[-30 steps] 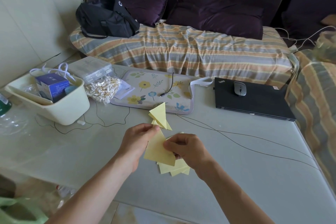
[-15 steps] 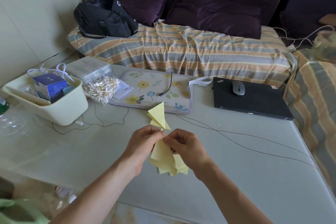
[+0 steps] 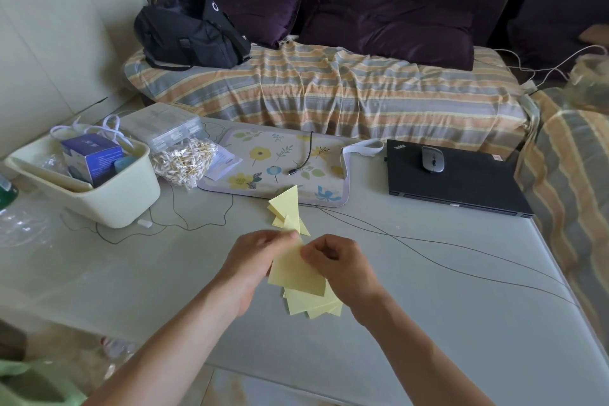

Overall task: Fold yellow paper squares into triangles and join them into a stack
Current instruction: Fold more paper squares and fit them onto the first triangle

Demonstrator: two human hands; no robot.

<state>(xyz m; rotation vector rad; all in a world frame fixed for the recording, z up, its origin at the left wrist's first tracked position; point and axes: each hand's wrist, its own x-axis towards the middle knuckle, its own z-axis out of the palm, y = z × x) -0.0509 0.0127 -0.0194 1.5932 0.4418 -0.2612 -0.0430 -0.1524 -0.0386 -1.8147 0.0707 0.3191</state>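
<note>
You hold one yellow paper square (image 3: 298,272) just above the bench (image 3: 428,323), near its front edge; your left hand (image 3: 260,255) pinches its upper corner, fingers curled on the paper; your right hand (image 3: 339,260) pinches the same corner from the other side; beneath the square lies a loose pile of yellow squares (image 3: 314,305); just beyond your hands sits the stack of folded triangles (image 3: 288,211), touching the flowered mat (image 3: 283,165); left of that, a cream tub (image 3: 108,194); right, a closed laptop (image 3: 461,188) carrying a mouse (image 3: 432,159).
</note>
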